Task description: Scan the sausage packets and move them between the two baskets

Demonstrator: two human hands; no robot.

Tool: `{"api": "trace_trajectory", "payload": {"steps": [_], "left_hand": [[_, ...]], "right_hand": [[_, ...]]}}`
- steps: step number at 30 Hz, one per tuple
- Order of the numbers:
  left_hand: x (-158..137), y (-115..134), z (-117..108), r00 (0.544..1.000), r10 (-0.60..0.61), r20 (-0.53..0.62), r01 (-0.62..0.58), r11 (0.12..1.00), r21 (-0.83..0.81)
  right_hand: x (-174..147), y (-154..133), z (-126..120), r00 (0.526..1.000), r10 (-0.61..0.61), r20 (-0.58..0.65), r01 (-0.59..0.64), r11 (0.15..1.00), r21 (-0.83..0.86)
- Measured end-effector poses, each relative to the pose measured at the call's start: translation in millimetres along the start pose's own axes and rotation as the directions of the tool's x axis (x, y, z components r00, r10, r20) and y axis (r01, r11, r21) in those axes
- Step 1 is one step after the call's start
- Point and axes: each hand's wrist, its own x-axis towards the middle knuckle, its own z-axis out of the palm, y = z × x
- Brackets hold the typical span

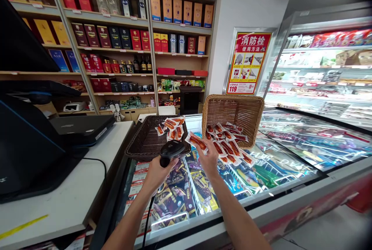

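My left hand grips a black handheld barcode scanner, its cable hanging down under my forearm. My right hand holds a small red-and-white snack packet just in front of the scanner's head. Both hands are above the glass lid of a chest freezer. A dark wicker basket on the left holds a few of the same packets. A light wicker basket, tipped on its side to the right, has several packets spilling out onto the glass.
A white counter at left carries a black till screen and a flat black device. Shelves of boxed goods line the back wall. An open refrigerated case stands at right, beside a red fire-hydrant sign.
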Motion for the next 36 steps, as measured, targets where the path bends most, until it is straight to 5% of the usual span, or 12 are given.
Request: {"api": "trace_trajectory", "payload": {"steps": [36], "left_hand": [[7.5, -2.8, -11.5, 0.999, -0.030, 0.012, 0.029, 0.999, 0.023]], "right_hand": [[-4.1, -6.6, 8.9, 1.000, -0.026, 0.015, 0.026, 1.000, 0.001]]}}
